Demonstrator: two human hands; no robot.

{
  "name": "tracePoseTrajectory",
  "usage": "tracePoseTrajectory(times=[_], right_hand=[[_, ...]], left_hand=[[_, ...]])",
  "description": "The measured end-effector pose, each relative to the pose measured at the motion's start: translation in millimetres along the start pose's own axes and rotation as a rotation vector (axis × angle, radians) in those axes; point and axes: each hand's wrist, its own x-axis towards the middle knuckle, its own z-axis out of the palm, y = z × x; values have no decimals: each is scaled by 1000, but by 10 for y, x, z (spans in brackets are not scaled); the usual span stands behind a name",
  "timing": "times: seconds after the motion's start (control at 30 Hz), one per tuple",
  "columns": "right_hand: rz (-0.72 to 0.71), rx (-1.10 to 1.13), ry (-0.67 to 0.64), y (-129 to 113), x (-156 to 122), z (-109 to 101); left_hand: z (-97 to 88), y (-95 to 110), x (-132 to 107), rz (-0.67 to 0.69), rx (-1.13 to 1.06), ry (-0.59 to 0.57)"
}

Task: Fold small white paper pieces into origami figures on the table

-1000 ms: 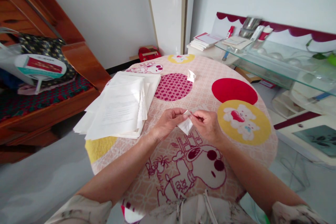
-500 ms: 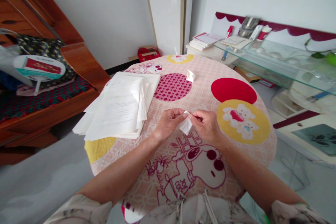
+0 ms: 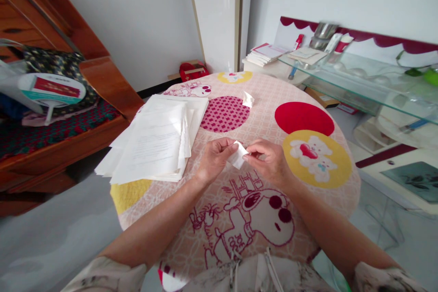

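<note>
A small folded piece of white paper [image 3: 237, 157] is held above the round table, between my two hands. My left hand [image 3: 215, 157] pinches its left side between thumb and fingers. At its right edge, my right hand [image 3: 268, 159] grips it with thumb and forefinger. Farther back on the table stands a small folded paper shape [image 3: 248, 99], apart from both hands. To the left of my left hand lies a loose stack of paper sheets [image 3: 150, 141], the top one with faint printed lines.
A patterned tablecloth [image 3: 260, 139] covers the round table. On the right is a glass-topped cabinet [image 3: 369, 77] bearing books [image 3: 267, 54], metal pots and a cup. A wooden bench [image 3: 112, 86] with a hand fan [image 3: 51, 89] stands at the left. A red bag [image 3: 193, 71] sits behind the table.
The piece of paper has shifted slightly left and tilted between my fingers. My right fingers now hold it lower along its right edge. The stack and the folded shape have not moved.
</note>
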Motion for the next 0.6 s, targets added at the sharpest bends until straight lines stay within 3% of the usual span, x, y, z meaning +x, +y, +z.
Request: tracePoseTrajectory(times=[0.2, 0.47, 0.6], right_hand=[[-16, 7, 129, -31, 0, -39], [112, 161, -28, 33, 12, -7], [163, 153, -33, 30, 20, 14]], left_hand=[[-74, 44, 23, 87, 26, 74], [-67, 130, -11, 63, 47, -3], [-40, 117, -18, 47, 35, 26]])
